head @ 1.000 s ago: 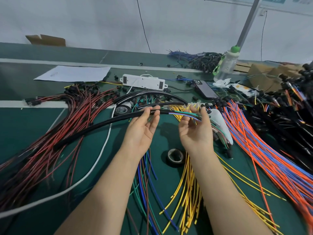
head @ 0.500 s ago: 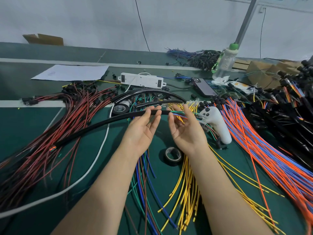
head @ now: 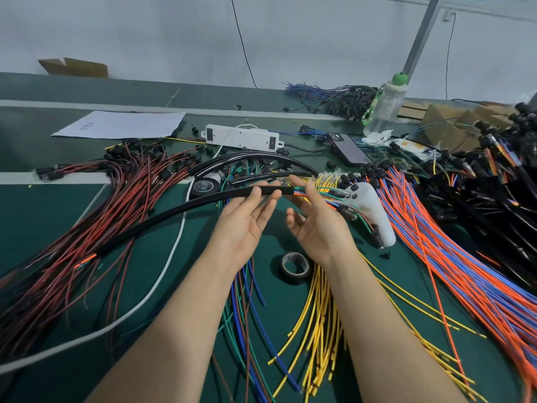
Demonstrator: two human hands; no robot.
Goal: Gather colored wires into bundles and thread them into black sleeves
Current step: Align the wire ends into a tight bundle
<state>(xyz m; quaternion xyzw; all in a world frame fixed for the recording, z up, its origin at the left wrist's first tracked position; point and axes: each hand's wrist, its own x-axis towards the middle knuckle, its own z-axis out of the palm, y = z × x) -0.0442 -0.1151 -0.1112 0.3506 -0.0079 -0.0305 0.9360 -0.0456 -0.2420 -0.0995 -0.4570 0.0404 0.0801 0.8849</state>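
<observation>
the job looks part way done. one black sleeve (head: 174, 212) is held up in the middle and bends away toward 8 o'clock. the left hand (head: 247, 228) is palm up, and its fingers (head: 274, 196) pinch the sleeve close to its near end. the right hand (head: 318, 228) is just beside it, at 3 o'clock from the left one. its fingers (head: 310, 189) curl round the wire bundle (head: 328, 196) right where it goes into the sleeve. small orange and green wire tips (head: 84, 260) poke out of the far end, so i think this bundle has gone all the way through and this sleeve is almost finished.

there looks to be a lot left to do. more empty sleeves (head: 255, 158) lie at 12 o'clock from the hands. loose yellow wires (head: 316, 330) lie at 6 o'clock, orange and blue wires (head: 465, 271) at 4 o'clock, and red wires (head: 101, 228) at 9 o'clock.

the counter (head: 35, 210) is dark green. a tape roll (head: 295, 267) sits on it just below the right wrist. a white power strip (head: 242, 136) is at 12 o'clock, a phone (head: 348, 149) and a bottle (head: 383, 109) at 1 o'clock, and a sheet of paper (head: 122, 125) at 11 o'clock. behind it is a plain white wall (head: 174, 39), with a cardboard box (head: 74, 66) against it.
</observation>
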